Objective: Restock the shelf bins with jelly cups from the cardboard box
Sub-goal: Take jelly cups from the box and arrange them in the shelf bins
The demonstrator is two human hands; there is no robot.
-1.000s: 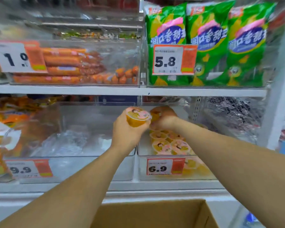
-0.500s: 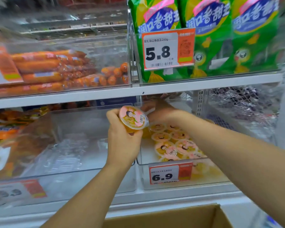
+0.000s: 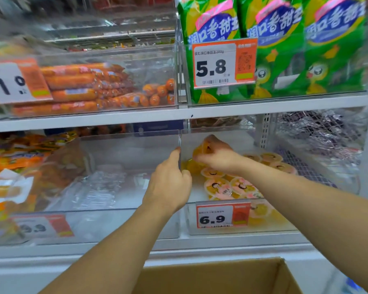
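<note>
My right hand [image 3: 218,157] reaches into the clear shelf bin [image 3: 191,221] tagged 6.9 and grips a yellow jelly cup [image 3: 201,148] under its curled fingers. My left hand [image 3: 168,183] is at the bin's left divider, its index finger pointing up along the edge. A second yellow jelly cup [image 3: 191,166] shows between its thumb and fingers, mostly hidden by the hand. Several jelly cups [image 3: 217,185] with pink lids lie inside the bin. The open cardboard box [image 3: 210,276] sits below at the bottom edge; its inside is out of view.
Left of the divider is a clear bin [image 3: 115,230] holding crumpled plastic wrap [image 3: 98,187]. Orange snack packs [image 3: 6,164] fill the far left. Sausages [image 3: 72,88] and green bags [image 3: 274,56] sit on the white shelf board [image 3: 136,118] close overhead. Wire mesh [image 3: 319,145] is at the right.
My left hand has carried its jelly cup right and forward to the divider, so the lid no longer faces me. My right hand stays inside the bin.
</note>
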